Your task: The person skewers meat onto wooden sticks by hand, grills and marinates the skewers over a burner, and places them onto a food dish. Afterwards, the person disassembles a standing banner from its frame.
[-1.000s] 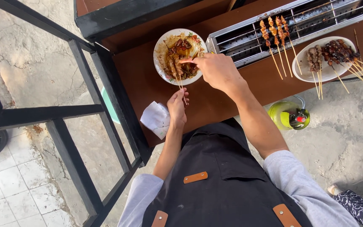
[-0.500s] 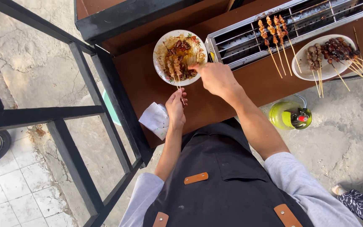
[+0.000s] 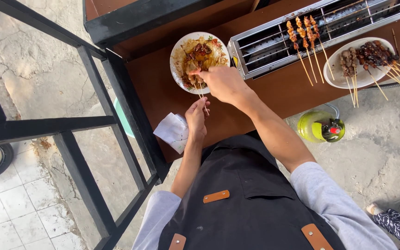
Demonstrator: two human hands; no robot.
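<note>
A white plate (image 3: 179, 55) of sauced meat skewers sits on the brown counter (image 3: 265, 99). My right hand (image 3: 223, 83) reaches over the plate's near edge, its fingers pinched on the skewers (image 3: 195, 65) in the sauce. My left hand (image 3: 196, 116) is just below the plate and grips the bare stick ends (image 3: 204, 109) that stick out over the rim. A crumpled white paper napkin (image 3: 174, 132) lies beside my left hand at the counter edge.
A metal grill (image 3: 348, 23) at the back right carries three skewers (image 3: 304, 34). A second white plate (image 3: 336, 74) to its right holds several cooked skewers. A green gas canister (image 3: 313, 126) stands on the ground below. A black metal frame (image 3: 116, 97) borders the left.
My right hand has shifted a little left over the plate's near edge. My left hand has stayed on the stick ends.
</note>
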